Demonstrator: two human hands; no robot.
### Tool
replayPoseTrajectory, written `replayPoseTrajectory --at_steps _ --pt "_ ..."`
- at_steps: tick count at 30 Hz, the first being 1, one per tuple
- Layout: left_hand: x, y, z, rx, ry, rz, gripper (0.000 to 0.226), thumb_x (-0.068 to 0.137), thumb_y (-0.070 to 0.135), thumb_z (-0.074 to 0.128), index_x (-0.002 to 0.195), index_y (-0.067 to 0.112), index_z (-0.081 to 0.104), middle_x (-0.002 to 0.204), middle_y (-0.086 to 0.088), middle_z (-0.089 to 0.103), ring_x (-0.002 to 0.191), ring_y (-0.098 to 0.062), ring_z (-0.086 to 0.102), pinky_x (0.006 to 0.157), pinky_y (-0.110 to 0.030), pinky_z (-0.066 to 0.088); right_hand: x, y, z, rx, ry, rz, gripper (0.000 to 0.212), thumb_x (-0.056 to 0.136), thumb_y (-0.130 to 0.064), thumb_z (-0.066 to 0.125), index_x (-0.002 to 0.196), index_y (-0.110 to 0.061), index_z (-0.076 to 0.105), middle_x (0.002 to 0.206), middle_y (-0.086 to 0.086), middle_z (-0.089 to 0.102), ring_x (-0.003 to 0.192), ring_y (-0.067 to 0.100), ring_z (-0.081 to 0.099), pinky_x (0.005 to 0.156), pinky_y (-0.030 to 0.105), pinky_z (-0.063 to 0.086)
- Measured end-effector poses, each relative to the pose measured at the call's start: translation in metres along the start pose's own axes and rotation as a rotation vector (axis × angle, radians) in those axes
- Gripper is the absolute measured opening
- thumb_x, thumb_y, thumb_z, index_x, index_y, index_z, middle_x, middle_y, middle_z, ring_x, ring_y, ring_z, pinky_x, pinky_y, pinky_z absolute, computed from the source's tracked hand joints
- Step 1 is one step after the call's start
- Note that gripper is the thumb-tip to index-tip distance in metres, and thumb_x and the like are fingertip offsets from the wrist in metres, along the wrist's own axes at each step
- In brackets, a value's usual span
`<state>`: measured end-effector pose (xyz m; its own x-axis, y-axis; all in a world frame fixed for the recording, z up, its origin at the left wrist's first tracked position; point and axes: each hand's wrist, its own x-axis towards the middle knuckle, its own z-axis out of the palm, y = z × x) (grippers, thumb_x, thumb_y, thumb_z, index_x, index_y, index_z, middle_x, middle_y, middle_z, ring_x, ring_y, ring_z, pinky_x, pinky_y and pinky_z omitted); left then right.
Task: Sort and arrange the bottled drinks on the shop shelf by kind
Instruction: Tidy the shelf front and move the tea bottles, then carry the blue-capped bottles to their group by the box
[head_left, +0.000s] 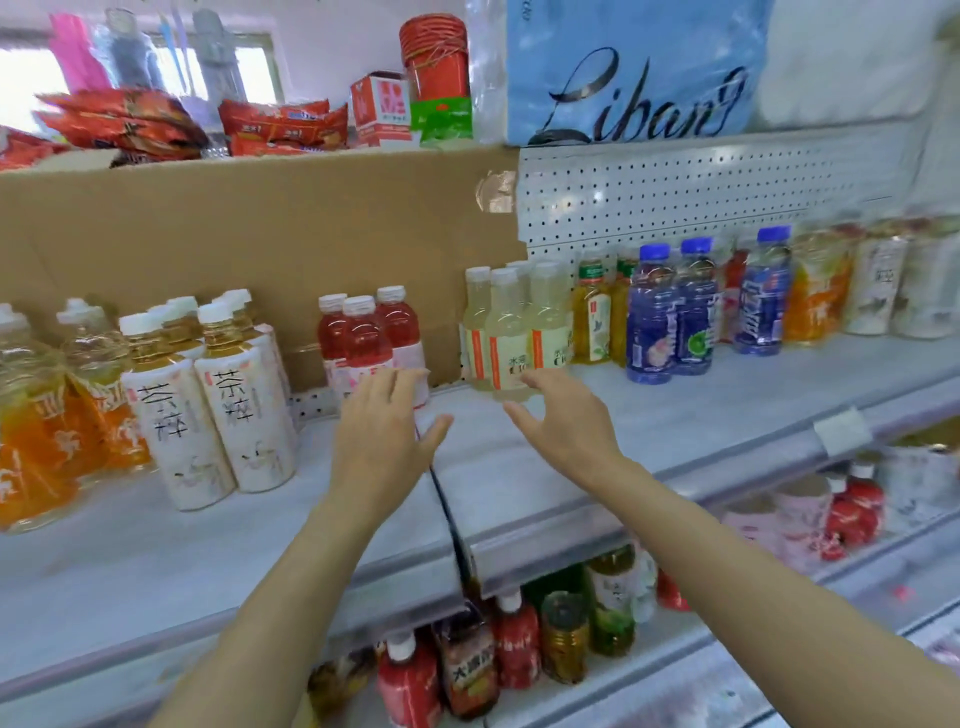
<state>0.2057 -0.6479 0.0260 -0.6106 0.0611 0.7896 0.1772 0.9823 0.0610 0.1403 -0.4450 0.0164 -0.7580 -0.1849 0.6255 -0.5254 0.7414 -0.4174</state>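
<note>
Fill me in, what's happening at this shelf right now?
A person is reaching both bare hands toward the drinks shelf, holding nothing yet. The left hand, fingers straight, is in front of the red drink bottles; the right hand, fingers relaxed, is in front of the pale yellow bottles. White-labelled tea bottles stand to the left, blue bottles to the right.

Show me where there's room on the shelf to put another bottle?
Bare shelf lies in front of the white tea bottles and red bottles, and along the front edge below the blue bottles. Both hands hover open, holding nothing. The back row at far right is crowded.
</note>
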Motion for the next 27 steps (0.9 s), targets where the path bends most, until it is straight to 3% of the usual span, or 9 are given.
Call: replayPoseTrajectory --at_steps 5,11,19,27 --pt "0.025 0.068 0.049 0.009 -0.164 0.037 0.053 0.086 0.041 0.071 0.127 0.01 0.057 0.117 -0.008 0.059 0.107 -0.03 0.055 0.088 -0.039 0.046 -0.006 0.068 -0.041 -0.083 -0.008 -0.003 0.046 0.093 -0.042 0.056 0.132 -0.018 0.054 0.131 -0.001 0.059 0.12 0.017 0.052 0.094 0.031 0.042" --pt "0.045 0.125 0.089 0.023 -0.343 0.022 0.049 0.093 0.046 0.059 0.132 0.018 0.047 0.128 -0.002 0.053 0.117 -0.024 0.049 0.092 -0.037 0.046 -0.006 0.128 -0.066 -0.13 -0.033 0.056 0.048 0.093 -0.042 0.056 0.133 -0.015 0.053 0.131 0.003 0.058 0.12 0.02 0.052 0.096 0.035 0.043" --pt "0.081 0.17 0.138 -0.025 -0.415 0.039 0.052 0.094 0.045 0.06 0.138 0.021 0.046 0.136 0.0 0.051 0.123 -0.02 0.049 0.096 -0.034 0.046 0.007 0.19 -0.086 -0.147 0.011 0.144 0.046 0.091 -0.04 0.059 0.132 -0.017 0.055 0.127 0.001 0.061 0.115 0.019 0.055 0.091 0.034 0.047" --pt "0.127 0.203 0.182 -0.216 -0.491 -0.145 0.065 0.093 0.045 0.062 0.145 0.015 0.036 0.141 -0.004 0.049 0.122 -0.022 0.053 0.093 -0.037 0.049 0.04 0.229 -0.099 -0.163 0.024 0.205 0.047 0.091 -0.036 0.062 0.132 -0.017 0.052 0.128 0.002 0.06 0.113 0.02 0.056 0.089 0.034 0.048"
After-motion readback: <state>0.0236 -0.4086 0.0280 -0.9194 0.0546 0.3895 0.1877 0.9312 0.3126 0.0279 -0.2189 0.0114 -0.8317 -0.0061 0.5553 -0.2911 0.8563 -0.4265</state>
